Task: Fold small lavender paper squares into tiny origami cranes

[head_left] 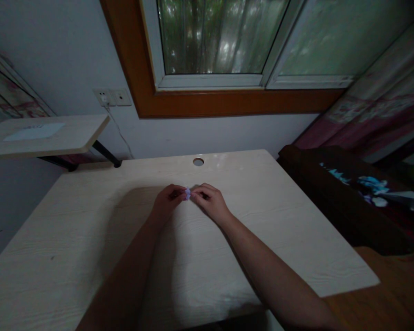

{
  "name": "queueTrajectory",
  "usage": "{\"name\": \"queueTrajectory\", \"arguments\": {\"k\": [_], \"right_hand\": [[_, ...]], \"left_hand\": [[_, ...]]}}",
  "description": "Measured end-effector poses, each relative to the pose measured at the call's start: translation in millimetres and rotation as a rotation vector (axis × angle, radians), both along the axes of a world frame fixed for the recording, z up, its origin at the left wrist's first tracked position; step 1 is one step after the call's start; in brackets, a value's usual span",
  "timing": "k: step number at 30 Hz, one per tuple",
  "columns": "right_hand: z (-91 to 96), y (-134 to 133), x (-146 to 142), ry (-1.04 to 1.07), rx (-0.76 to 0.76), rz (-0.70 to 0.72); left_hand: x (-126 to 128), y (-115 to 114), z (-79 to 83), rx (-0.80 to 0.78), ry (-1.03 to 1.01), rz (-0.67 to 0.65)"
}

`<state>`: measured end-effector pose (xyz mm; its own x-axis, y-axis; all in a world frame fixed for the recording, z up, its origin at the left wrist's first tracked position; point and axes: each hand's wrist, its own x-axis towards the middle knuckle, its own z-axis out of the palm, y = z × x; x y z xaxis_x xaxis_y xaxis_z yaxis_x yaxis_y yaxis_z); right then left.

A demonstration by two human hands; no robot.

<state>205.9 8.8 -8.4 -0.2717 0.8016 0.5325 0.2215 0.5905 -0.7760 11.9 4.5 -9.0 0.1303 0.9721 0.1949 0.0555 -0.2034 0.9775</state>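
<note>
A small lilac object [187, 194] with an uneven outline is between my two hands, over the middle of the desk. It is too small to tell its kind. My left hand [167, 200] pinches it from the left between thumb and fingertips. From the right, my right hand [209, 198] has its thumb and forefinger closed at the object's edge, partly hiding it. Both forearms reach in from the bottom of the view over the pale wood-grain desk [262, 193].
A raised shelf [89, 124] with a sheet of paper [34, 132] stands at the back left. Behind are a round cable hole [198, 162], wall sockets [112, 97] with a plugged-in cord, and a window [214, 41]. Right of the desk, dark furniture [313, 184] holds bluish items.
</note>
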Motion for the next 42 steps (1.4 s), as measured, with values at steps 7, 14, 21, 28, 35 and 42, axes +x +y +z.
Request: {"name": "queueTrajectory", "arguments": {"k": [7,14,21,28,35,42], "right_hand": [[-1.1,-0.3,-0.5,-0.03,0.015,-0.001],[0.1,-2.1,-1.5,-0.103,0.049,0.011],[0.6,-4.5,-2.2,-0.142,0.09,-0.023],[1.1,-5.4,-3.9,-0.172,0.105,-0.06],[3.7,-7.3,-4.0,-0.194,0.096,-0.072],[1.2,-6.1,-3.2,-0.22,0.111,-0.07]], "left_hand": [[-0.6,1.1,-3.9,0.13,0.144,0.007],[0.2,1.5,-3.5,0.27,0.273,0.049],[3.4,-0.7,0.0,0.337,0.331,0.101],[4.9,-2.3,1.7,0.357,0.347,0.103],[7.3,-4.6,2.0,0.4,0.327,0.121],[5.8,-4.2,-0.3,0.451,0.43,0.146]]}}
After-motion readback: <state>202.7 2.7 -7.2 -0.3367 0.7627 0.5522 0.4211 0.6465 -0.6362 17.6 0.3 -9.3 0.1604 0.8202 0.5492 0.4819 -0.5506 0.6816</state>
